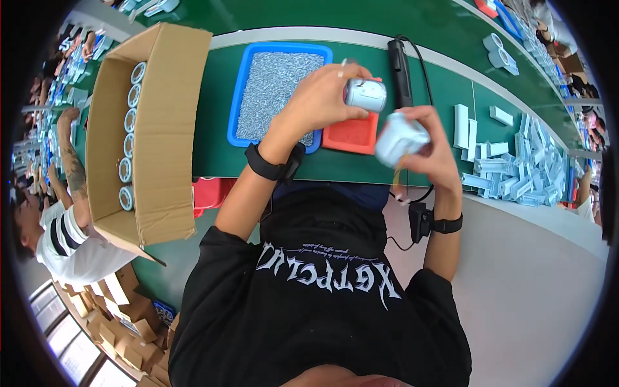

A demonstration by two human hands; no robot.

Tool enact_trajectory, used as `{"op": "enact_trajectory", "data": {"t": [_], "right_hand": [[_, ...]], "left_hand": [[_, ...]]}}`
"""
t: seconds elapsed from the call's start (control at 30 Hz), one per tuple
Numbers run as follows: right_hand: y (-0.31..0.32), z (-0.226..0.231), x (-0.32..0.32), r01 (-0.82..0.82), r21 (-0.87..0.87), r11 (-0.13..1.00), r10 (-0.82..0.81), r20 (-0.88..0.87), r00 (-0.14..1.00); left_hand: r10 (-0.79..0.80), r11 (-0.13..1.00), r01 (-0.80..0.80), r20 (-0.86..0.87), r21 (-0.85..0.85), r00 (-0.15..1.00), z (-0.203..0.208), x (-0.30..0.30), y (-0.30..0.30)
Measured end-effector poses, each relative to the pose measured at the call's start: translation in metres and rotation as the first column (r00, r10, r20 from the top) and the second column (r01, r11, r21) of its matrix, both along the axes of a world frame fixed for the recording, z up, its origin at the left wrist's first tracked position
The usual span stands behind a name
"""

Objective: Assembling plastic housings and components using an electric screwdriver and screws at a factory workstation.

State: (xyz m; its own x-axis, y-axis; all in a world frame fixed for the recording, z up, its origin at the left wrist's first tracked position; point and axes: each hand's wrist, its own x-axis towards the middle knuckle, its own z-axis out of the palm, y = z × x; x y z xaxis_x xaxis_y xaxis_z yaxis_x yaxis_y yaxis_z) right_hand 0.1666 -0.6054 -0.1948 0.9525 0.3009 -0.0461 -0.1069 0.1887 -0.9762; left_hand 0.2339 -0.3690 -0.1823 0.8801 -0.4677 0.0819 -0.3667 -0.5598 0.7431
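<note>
My left hand (320, 95) is closed around a short pale-blue cylindrical part (366, 95), its round side turned to the right. Just to the right and a little nearer, my right hand (435, 151) grips a pale-blue plastic housing (400, 138), which is slightly blurred. Thin wires hang below the housing, with a small light connector (401, 193) at their end. The two parts are close together but apart, above the bench. Under them sits a small red tray (348, 137), partly covered by my left hand and its part.
A blue tray (233, 129) full of small metal screws stands left of the red tray. Behind my right hand lies a black electric screwdriver (400, 74) with its cord. An open cardboard box (171, 129) holds several round parts. Pale-blue plastic pieces (529, 171) are heaped at right. A co-worker (80, 238) is at far left.
</note>
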Motion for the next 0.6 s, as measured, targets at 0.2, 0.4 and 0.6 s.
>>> {"op": "enact_trajectory", "data": {"t": [0.2, 0.4, 0.6], "right_hand": [[0.048, 0.013, 0.029, -0.282, -0.519, 0.807, 0.343, 0.022, 0.939], [0.049, -0.010, 0.020, 0.035, -0.736, 0.676, 0.416, 0.421, 0.806], [0.060, 0.000, 0.004, 0.106, -0.820, 0.563, 0.325, 0.338, 0.883]], "left_hand": [[0.004, 0.999, -0.006, 0.069, 0.035, 0.998, -0.040, 0.014, 0.012], [-0.188, 0.982, 0.189, 0.088, -0.006, 0.978, -0.039, 0.023, 0.029], [-0.118, 0.993, 0.119, 0.039, -0.014, 0.992, -0.034, 0.016, 0.024]]}}
